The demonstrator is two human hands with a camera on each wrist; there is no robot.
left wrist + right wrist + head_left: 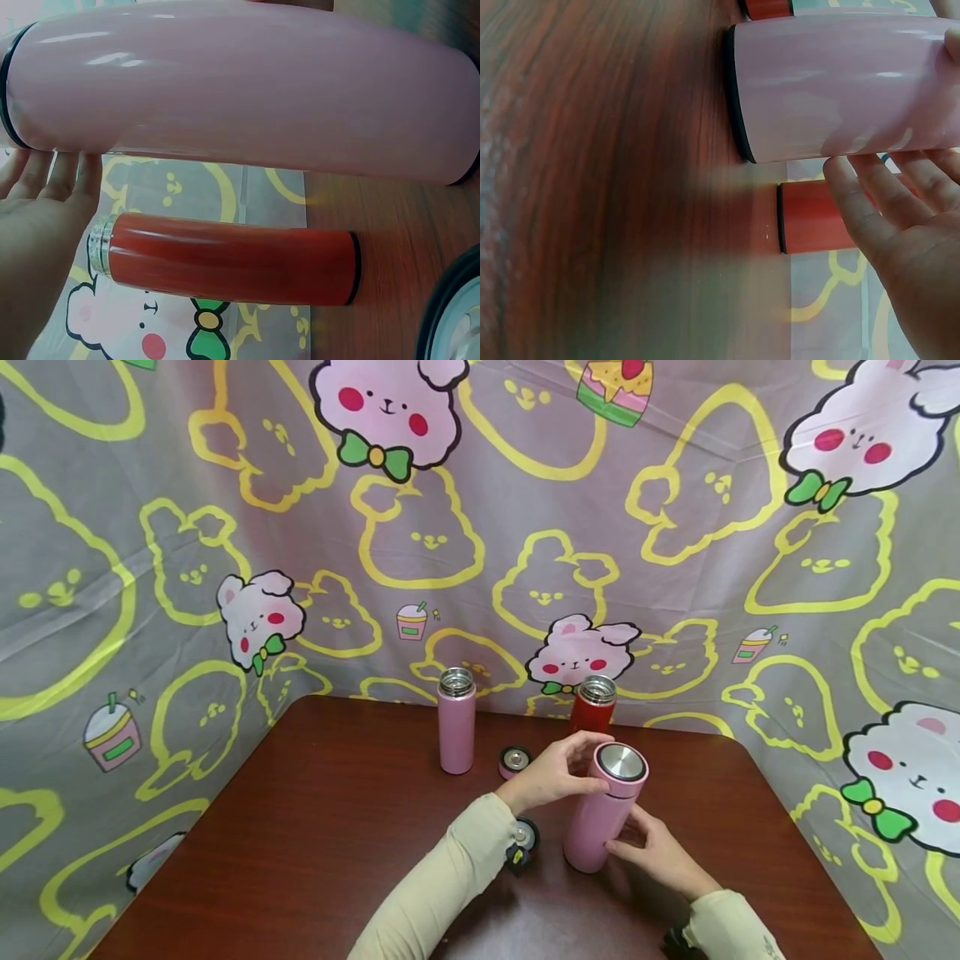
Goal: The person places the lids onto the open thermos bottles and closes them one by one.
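While left hand (pixel 553 771) and right hand (pixel 662 852) grip the glossy pink, steel-topped cylindrical bottle (pixel 602 814), a loosened hold might let it slip.

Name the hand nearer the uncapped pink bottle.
Left. The left hand is at the top of the capped pink bottle, right of the uncapped pink bottle and nearer the camera; the right hand is on the capped one's lower side, farther right.
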